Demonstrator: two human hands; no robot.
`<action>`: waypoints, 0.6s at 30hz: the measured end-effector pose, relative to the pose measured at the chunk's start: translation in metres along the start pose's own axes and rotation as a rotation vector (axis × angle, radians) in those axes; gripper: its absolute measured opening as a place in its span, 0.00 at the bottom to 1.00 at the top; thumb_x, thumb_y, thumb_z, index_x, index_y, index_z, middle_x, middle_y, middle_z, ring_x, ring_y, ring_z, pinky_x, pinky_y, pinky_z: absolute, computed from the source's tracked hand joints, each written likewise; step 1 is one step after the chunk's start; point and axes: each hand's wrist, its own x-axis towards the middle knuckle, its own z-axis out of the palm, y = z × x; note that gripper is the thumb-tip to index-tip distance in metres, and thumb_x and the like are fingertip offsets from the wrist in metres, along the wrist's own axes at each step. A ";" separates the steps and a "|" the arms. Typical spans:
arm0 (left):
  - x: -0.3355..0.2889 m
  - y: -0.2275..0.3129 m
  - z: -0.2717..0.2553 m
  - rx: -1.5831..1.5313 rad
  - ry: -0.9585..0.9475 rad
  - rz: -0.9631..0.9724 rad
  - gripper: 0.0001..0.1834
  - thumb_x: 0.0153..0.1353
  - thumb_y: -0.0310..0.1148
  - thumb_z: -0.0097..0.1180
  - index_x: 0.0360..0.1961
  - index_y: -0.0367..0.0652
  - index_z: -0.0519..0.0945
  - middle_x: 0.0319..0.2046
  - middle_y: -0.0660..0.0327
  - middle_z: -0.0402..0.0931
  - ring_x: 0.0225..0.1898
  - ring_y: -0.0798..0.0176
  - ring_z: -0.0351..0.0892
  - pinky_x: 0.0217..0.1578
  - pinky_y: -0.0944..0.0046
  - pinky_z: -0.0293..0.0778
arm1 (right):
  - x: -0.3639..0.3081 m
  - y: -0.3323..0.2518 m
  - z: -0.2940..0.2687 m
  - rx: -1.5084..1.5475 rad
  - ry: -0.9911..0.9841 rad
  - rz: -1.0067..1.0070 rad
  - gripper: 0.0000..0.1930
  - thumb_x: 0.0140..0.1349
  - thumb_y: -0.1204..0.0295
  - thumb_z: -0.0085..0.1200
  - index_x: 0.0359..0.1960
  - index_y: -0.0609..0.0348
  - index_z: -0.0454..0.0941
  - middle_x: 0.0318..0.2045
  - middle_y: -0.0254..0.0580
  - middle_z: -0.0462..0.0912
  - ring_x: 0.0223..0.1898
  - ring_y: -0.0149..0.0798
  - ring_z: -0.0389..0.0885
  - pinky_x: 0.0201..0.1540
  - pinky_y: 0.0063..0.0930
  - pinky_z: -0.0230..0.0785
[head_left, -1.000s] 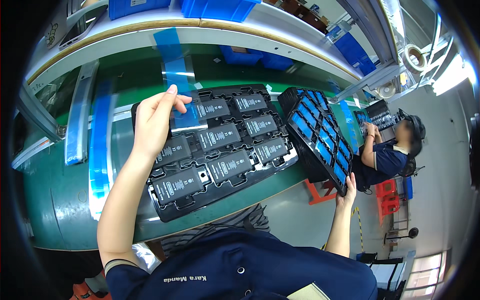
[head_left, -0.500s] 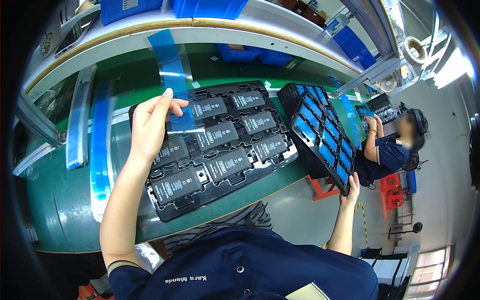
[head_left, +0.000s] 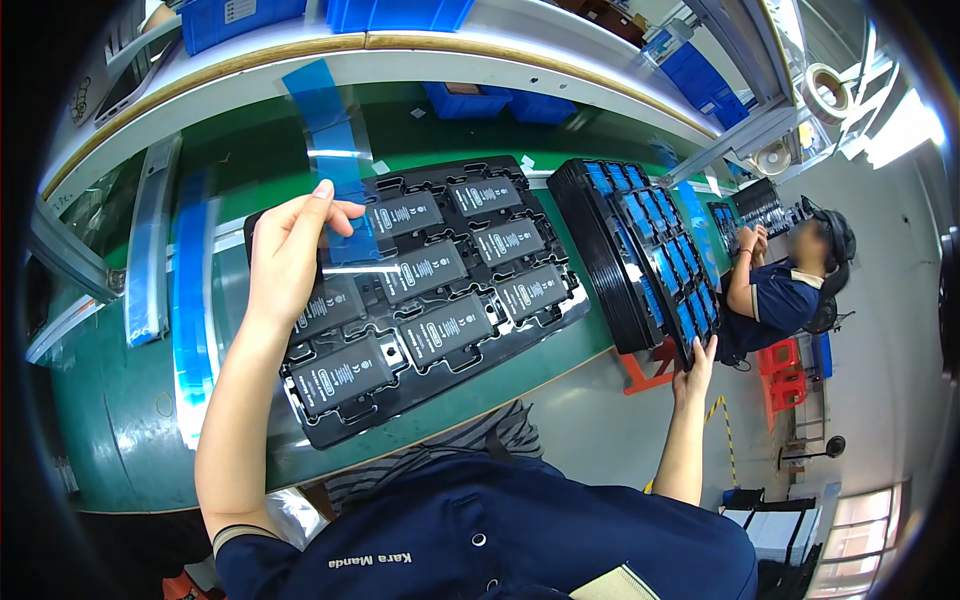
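My left hand point(head_left: 285, 240) pinches a clear film strip with blue sections point(head_left: 337, 140) by its side edge. The strip runs from the far side of the bench to above the upper left part of a black plastic tray point(head_left: 340, 432). Flat dark grey batteries point(head_left: 432, 268) with white print lie in rows of that tray's pockets. At the right, the fingers of my right hand point(head_left: 697, 368) grip the near end of another black tray with blue-covered pockets point(head_left: 668, 262). It stands tilted against the side of a tray stack point(head_left: 590, 255).
Blue film strips point(head_left: 192, 300) hang across the green bench point(head_left: 110, 430) at the left. Blue bins point(head_left: 467, 101) stand beneath the white shelf point(head_left: 400, 58). Beyond the stack a co-worker point(head_left: 785, 290) sits at the bench. Red stools point(head_left: 778, 375) are on the floor.
The tray in my right hand has swung from a slant across the stack's front to closer along its right side. My left hand still pinches the film strip.
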 end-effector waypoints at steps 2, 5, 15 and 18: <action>0.000 0.001 0.001 -0.006 -0.001 0.007 0.27 0.71 0.45 0.45 0.21 0.36 0.79 0.33 0.56 0.84 0.36 0.69 0.76 0.37 0.68 0.67 | 0.001 0.004 0.012 -0.004 -0.059 -0.018 0.42 0.66 0.78 0.52 0.75 0.45 0.40 0.64 0.42 0.66 0.56 0.39 0.74 0.56 0.41 0.68; -0.001 0.004 0.004 -0.016 0.006 0.021 0.27 0.71 0.45 0.45 0.22 0.36 0.79 0.33 0.56 0.84 0.36 0.69 0.76 0.38 0.68 0.67 | 0.001 0.006 0.026 -0.022 -0.103 -0.010 0.43 0.66 0.78 0.52 0.75 0.44 0.37 0.65 0.42 0.66 0.58 0.40 0.73 0.59 0.43 0.66; -0.001 0.003 0.003 -0.029 -0.008 0.004 0.27 0.71 0.45 0.45 0.22 0.36 0.80 0.33 0.55 0.84 0.36 0.69 0.76 0.38 0.68 0.67 | -0.011 0.005 0.069 -0.028 -0.134 0.015 0.45 0.65 0.78 0.52 0.75 0.44 0.34 0.65 0.42 0.65 0.59 0.41 0.72 0.57 0.44 0.70; -0.001 0.002 0.003 -0.026 -0.006 0.001 0.26 0.71 0.44 0.45 0.22 0.36 0.80 0.33 0.55 0.84 0.35 0.69 0.76 0.37 0.68 0.67 | -0.032 -0.001 0.088 -0.039 -0.124 0.035 0.45 0.65 0.77 0.53 0.75 0.46 0.33 0.64 0.42 0.66 0.59 0.41 0.72 0.59 0.44 0.67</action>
